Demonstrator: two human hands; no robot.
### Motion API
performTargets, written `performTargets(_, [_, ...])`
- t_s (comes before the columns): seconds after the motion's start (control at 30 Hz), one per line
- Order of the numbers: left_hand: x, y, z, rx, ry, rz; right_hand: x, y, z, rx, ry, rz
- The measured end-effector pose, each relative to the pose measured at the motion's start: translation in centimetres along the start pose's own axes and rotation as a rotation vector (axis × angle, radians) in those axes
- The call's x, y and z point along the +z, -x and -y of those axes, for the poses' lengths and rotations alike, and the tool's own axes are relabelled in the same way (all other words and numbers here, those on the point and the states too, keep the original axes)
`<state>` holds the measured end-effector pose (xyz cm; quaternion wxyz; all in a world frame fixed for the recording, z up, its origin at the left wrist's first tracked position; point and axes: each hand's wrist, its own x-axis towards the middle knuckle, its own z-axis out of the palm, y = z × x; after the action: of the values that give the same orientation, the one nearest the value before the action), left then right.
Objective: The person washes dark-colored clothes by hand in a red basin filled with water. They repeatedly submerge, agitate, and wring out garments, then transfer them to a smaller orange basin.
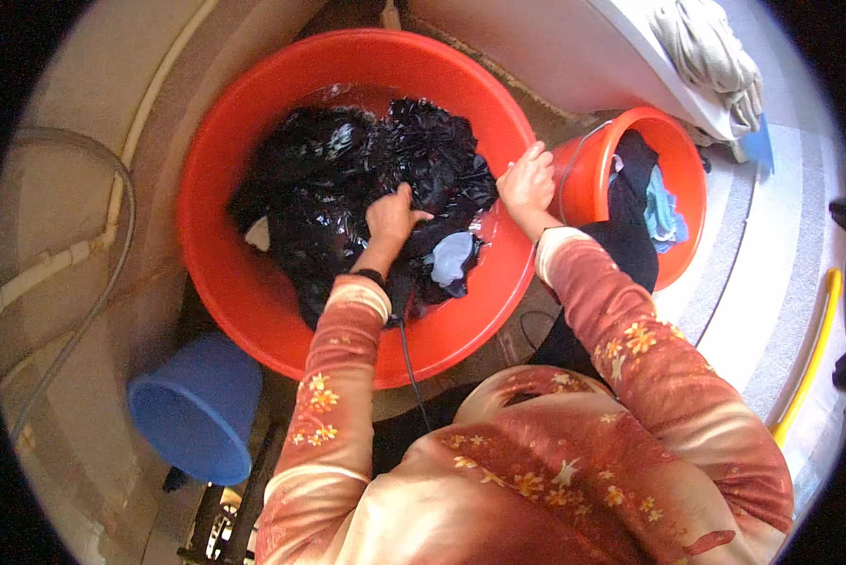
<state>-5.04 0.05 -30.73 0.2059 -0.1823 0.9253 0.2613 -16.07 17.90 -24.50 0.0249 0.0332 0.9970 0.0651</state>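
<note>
A wide red plastic tub [246, 311] stands before me, with wet black clothes [324, 169] bunched in water inside it. My left hand [392, 217] presses into the middle of this laundry, thumb out to the side. Its fingertips are hidden in the dark cloth, so I cannot tell whether they grip it. At the tub's right side, my right hand [527, 185] is closed over the rim. A pale blue patch of cloth [453, 258] shows below and right of my left hand. At the left edge of the pile lies a small whitish piece [258, 234].
A red bucket [584, 169] holding dark and light-blue clothes lies tilted at the right. To the lower left is a blue bucket [197, 417] on its side. A grey hose [132, 205] and pipe [77, 254] run along the left wall. Beige cloth [705, 49] hangs over a white ledge.
</note>
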Motion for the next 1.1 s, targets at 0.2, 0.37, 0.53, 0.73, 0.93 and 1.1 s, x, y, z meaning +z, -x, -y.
performTargets(0.2, [0.3, 8.3, 3.4, 0.075, 0.061, 0.415, 0.3, 0.0, -0.2, -0.028, 0.002, -0.044])
performTargets(0.37, [-7.6, 11.2, 8.0, 0.107, -0.203, 0.621, 0.8, -0.2, -0.5, -0.043, -0.025, -0.075])
performTargets(0.53, [-12.4, 10.9, 10.5, 0.221, 0.059, -0.036, 0.9, -0.2, -0.2, -0.034, 0.001, -0.089])
performTargets(0.73, [-7.7, 5.1, 9.1, 0.104, 0.305, -0.31, 0.5, -0.1, -0.1, -0.025, 0.019, -0.054])
performTargets(0.93, [3.1, 2.5, 4.3, -0.288, -0.1, -0.217, 0.2, 0.0, 0.1, -0.02, 0.041, -0.053])
performTargets(1.1, [3.6, 0.5, 7.1, -0.258, -0.001, -0.083, 0.4, -0.3, 0.0, 0.017, 0.042, 0.014])
